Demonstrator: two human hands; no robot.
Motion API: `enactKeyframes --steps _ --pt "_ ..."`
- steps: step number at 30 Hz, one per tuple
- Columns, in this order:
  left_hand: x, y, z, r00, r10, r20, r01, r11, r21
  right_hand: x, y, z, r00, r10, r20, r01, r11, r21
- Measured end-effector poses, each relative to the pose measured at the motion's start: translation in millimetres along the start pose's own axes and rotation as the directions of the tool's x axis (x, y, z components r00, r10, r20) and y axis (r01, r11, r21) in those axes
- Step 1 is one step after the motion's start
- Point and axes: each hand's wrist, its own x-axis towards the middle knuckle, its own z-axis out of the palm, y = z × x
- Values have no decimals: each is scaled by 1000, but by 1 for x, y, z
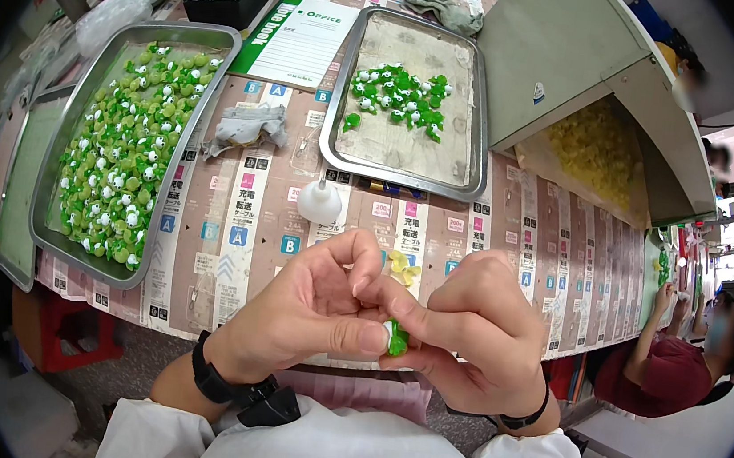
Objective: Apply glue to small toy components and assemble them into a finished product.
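Note:
Between my two hands, over the near edge of the table, is a small green and white plastic piece (397,339). My left hand (310,303) pinches its white side with thumb and fingers. From the other side, the thumb and fingers of my right hand (477,330) close on its green part. My fingertips hide much of the piece. Just beyond them, a few small yellow pieces (402,267) lie on the table. A white squeeze bottle (320,201) stands a little farther off, beyond my left hand.
A metal tray (40,204) full of green and white pieces lies left; another tray (480,156) with fewer stands ahead. Between them are a grey cloth (248,127) and a notebook (293,42). A grey box (573,54) with yellow pieces stands right. Another person (669,373) sits at far right.

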Motion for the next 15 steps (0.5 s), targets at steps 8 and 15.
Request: enactKeyframes --steps 8,15 --pt "-3 -1 1 998 -53 -22 51 996 -69 -1 -2 7 998 57 -28 -50 979 199" --pt "-3 -1 -5 997 -73 -16 71 992 -103 0 -4 9 994 113 -5 -108 961 253"
